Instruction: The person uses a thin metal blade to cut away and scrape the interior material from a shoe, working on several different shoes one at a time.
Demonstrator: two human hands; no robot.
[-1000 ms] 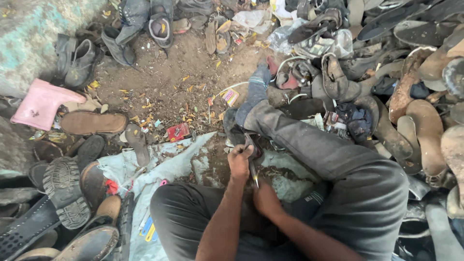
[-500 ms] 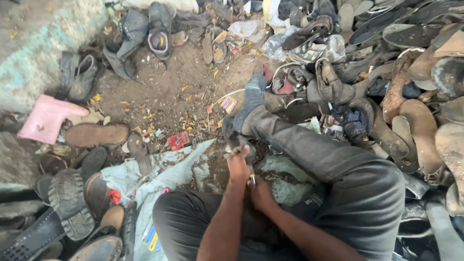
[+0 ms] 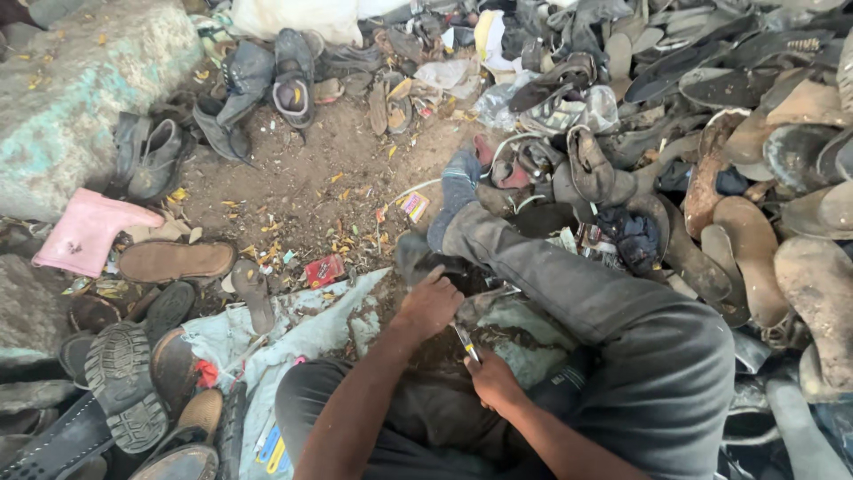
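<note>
Bare dirt ground (image 3: 302, 191) scattered with yellow scraps spreads in front of me, ringed by heaps of worn shoes and soles (image 3: 755, 204) on the right and far side. I sit with my right leg (image 3: 577, 284) stretched out across a pale cloth (image 3: 302, 324) spread on the ground.

Between my hands I hold a small knife (image 3: 466, 341), its blade running from my right hand up and to the left toward my left hand, so its long axis lies on a slant, tip pointing far-left. My right hand (image 3: 490, 384) is closed around its handle, near me. My left hand (image 3: 432, 302) is curled, knuckles up, pressing down on a dark piece of footwear (image 3: 418, 258) lying just beyond my knee. Both forearms come in from the near edge and meet close together over my lap.

What exactly the blade touches is hidden under my left hand, and the dark piece is hard to make out against the shadow. A pink boot (image 3: 84, 236) lies far left, beside a brown sole (image 3: 176, 260); a small red packet (image 3: 324, 269) sits on the dirt near the cloth's edge.
</note>
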